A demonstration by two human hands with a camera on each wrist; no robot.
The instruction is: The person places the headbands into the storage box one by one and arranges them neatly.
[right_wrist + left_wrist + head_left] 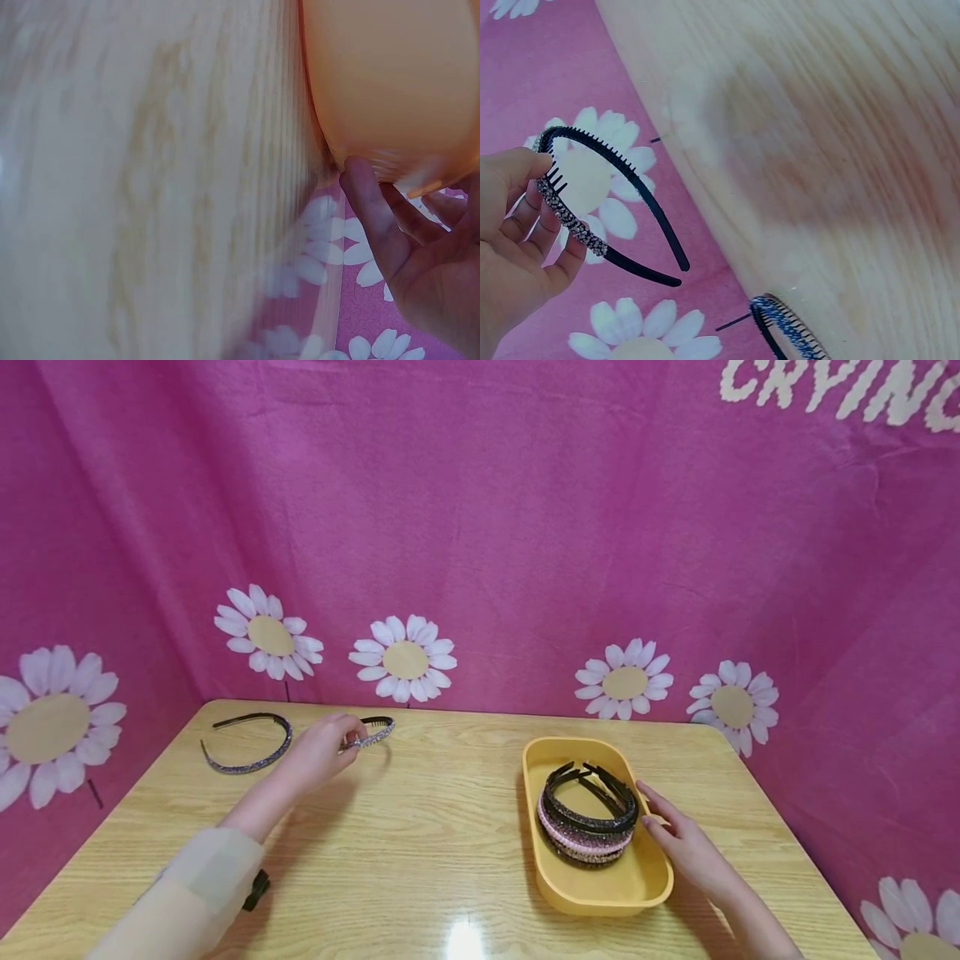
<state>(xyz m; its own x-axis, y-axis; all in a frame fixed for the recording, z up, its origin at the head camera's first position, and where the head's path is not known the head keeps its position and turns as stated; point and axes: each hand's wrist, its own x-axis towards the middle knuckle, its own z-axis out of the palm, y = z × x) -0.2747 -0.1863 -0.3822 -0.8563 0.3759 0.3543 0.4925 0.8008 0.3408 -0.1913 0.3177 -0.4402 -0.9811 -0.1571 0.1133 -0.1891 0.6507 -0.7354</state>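
Observation:
My left hand point(326, 747) pinches a black toothed headband point(570, 217) covered in silvery sparkle. The left wrist view shows the thumb and fingers on its glittery band, the two bare ends pointing away. Left of that hand, a blue-purple glitter headband point(258, 767) rests on the table. On the right, fingers of my right hand point(686, 843) touch the outer side of a yellow tray point(551, 893). Inside the tray lies a stack of headbands point(588, 822), black, purple and pink among them. The right wrist view has fingers against the tray's outer wall.
The wooden table point(442, 827) meets a pink curtain point(480, 527) printed with daisies along its back. A small dark object point(257, 891) shows beside the left sleeve point(202, 881), partly hidden by it.

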